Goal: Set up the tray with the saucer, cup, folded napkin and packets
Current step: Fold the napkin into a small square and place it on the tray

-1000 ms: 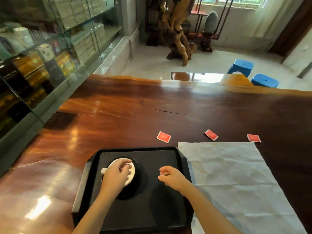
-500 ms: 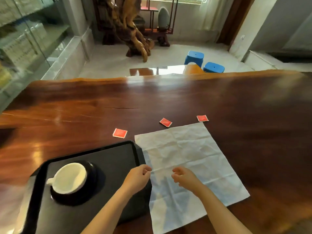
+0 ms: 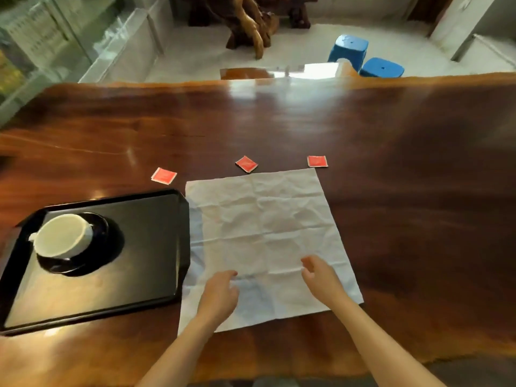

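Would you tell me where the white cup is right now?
In the head view, the white cup sits on the dark saucer at the left of the black tray.

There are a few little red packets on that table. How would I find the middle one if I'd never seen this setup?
Start at the big white napkin spread flat on the wooden table, right of the black tray. Three red packets lie just beyond its far edge. The middle packet sits near the centre of that edge, turned like a diamond, while the left packet lies nearer the tray and the right packet by the napkin's far right corner.

Both hands (image 3: 220, 291) now over the napkin (image 3: 265, 236)
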Motion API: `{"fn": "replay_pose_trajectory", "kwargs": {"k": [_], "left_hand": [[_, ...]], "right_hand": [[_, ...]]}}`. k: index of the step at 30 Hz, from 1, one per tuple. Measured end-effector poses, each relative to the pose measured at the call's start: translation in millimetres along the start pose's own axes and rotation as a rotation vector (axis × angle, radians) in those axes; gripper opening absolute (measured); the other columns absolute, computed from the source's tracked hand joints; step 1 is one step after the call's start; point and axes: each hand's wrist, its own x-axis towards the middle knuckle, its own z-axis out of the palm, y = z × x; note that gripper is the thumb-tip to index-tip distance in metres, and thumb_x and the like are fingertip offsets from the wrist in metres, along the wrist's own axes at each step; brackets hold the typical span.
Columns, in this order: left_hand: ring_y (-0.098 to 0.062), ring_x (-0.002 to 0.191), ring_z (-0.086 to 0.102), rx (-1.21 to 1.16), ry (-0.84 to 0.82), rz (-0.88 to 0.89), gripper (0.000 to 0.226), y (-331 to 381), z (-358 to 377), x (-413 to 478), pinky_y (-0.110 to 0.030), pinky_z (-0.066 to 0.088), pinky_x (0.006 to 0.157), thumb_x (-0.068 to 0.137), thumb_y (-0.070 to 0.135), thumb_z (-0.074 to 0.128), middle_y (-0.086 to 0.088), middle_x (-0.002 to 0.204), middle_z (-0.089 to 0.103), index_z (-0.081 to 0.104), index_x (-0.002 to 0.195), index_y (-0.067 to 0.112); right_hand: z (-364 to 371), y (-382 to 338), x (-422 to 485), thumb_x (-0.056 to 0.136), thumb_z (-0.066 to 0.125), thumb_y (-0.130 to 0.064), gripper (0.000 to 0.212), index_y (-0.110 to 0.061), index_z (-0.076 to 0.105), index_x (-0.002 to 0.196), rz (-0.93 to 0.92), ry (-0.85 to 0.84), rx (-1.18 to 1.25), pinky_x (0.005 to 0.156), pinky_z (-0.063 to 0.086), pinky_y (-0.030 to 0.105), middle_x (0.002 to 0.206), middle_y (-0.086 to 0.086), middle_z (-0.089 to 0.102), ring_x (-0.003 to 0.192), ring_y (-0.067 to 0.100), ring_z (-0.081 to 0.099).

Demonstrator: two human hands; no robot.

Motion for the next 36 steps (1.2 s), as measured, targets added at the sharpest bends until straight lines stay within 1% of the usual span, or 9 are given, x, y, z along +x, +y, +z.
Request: {"fn": "replay_pose_trajectory", "kwargs": {"k": [4, 11, 17, 20, 23, 28, 31, 35, 36], "left_hand": [[-0.023, 0.134, 0.033, 0.234, 0.113, 0.046, 0.048, -8, 24, -10, -0.033, 0.035, 0.107, 0.091, 0.016, 0.048, -0.004, 0.148, 0.034, 0.039, 0.137, 0.022], [-0.026, 0.144, 0.011, 0.389, 0.062, 0.061, 0.055, -9, 39, -13, -0.037, 0.021, 0.115, 0.093, 0.028, 0.046, -0.004, 0.158, 0.01, 0.026, 0.144, 0.028], [-0.024, 0.146, 0.003, 0.392, 0.038, 0.072, 0.056, -4, 55, -27, -0.036, 0.014, 0.117, 0.095, 0.027, 0.042, -0.001, 0.159, 0.004, 0.019, 0.147, 0.029], [-0.024, 0.146, 0.001, 0.407, 0.023, 0.081, 0.057, -1, 64, -36, -0.036, 0.012, 0.118, 0.095, 0.027, 0.042, -0.001, 0.159, 0.002, 0.018, 0.147, 0.028], [-0.025, 0.146, 0.001, 0.415, -0.009, 0.087, 0.057, 1, 68, -41, -0.036, 0.012, 0.118, 0.096, 0.026, 0.041, -0.002, 0.159, 0.002, 0.017, 0.147, 0.028], [-0.028, 0.145, 0.006, 0.424, -0.036, 0.072, 0.056, 13, 68, -41, -0.039, 0.017, 0.117, 0.094, 0.023, 0.042, -0.005, 0.158, 0.006, 0.022, 0.146, 0.027], [-0.028, 0.142, 0.014, 0.398, -0.043, 0.045, 0.052, 19, 65, -38, -0.039, 0.025, 0.115, 0.092, 0.02, 0.043, -0.008, 0.155, 0.015, 0.03, 0.142, 0.026], [-0.026, 0.134, 0.027, 0.344, -0.036, 0.027, 0.045, 30, 63, -31, -0.035, 0.036, 0.107, 0.091, 0.017, 0.042, -0.007, 0.147, 0.029, 0.04, 0.136, 0.021], [-0.026, 0.134, 0.028, 0.33, -0.045, 0.026, 0.045, 34, 63, -29, -0.035, 0.036, 0.107, 0.091, 0.016, 0.042, -0.007, 0.146, 0.031, 0.041, 0.136, 0.02]], "right_hand": [[0, 15, 11, 0.093, 0.048, -0.016, 0.045, -0.011, 0.04, 0.137, -0.168, 0.015, -0.246, 0.108, 0.03, 0.032, 0.142, 0.006, 0.04, 0.135, 0.023, 0.03], [-3, 60, 10, 0.098, 0.034, -0.035, 0.057, -0.024, 0.011, 0.149, -0.243, -0.042, -0.624, 0.118, 0.001, 0.034, 0.159, -0.004, 0.005, 0.147, 0.017, -0.001], [-3, 80, -6, 0.099, 0.033, -0.033, 0.058, -0.024, 0.007, 0.15, -0.227, -0.022, -0.605, 0.117, -0.004, 0.033, 0.16, -0.005, 0.001, 0.147, 0.015, -0.004], [-3, 87, -17, 0.094, 0.047, -0.026, 0.06, -0.018, 0.022, 0.148, -0.167, 0.052, -0.483, 0.118, 0.009, 0.036, 0.157, 0.002, 0.017, 0.145, 0.019, 0.012], [-14, 95, -24, 0.086, 0.06, -0.021, 0.057, -0.011, 0.037, 0.137, 0.09, 0.282, -0.316, 0.108, 0.033, 0.043, 0.144, 0.011, 0.038, 0.133, 0.029, 0.034], [-46, 97, -16, 0.082, 0.067, -0.018, 0.065, -0.001, 0.035, 0.136, 0.386, 0.364, -0.142, 0.091, 0.043, 0.046, 0.138, 0.022, 0.036, 0.118, 0.039, 0.042], [-57, 92, -5, 0.083, 0.064, -0.015, 0.053, -0.001, 0.039, 0.128, 0.441, 0.29, 0.085, 0.072, 0.045, 0.038, 0.125, 0.019, 0.044, 0.095, 0.034, 0.054], [-56, 80, -3, 0.086, 0.053, -0.015, 0.009, -0.007, 0.052, 0.085, 0.373, 0.203, 0.177, 0.055, 0.037, 0.03, 0.082, 0.008, 0.054, 0.067, 0.019, 0.048], [-53, 75, -4, 0.086, 0.051, -0.014, 0.014, -0.009, 0.048, 0.074, 0.326, 0.202, 0.201, 0.053, 0.032, 0.029, 0.073, 0.005, 0.05, 0.061, 0.016, 0.043]]}}
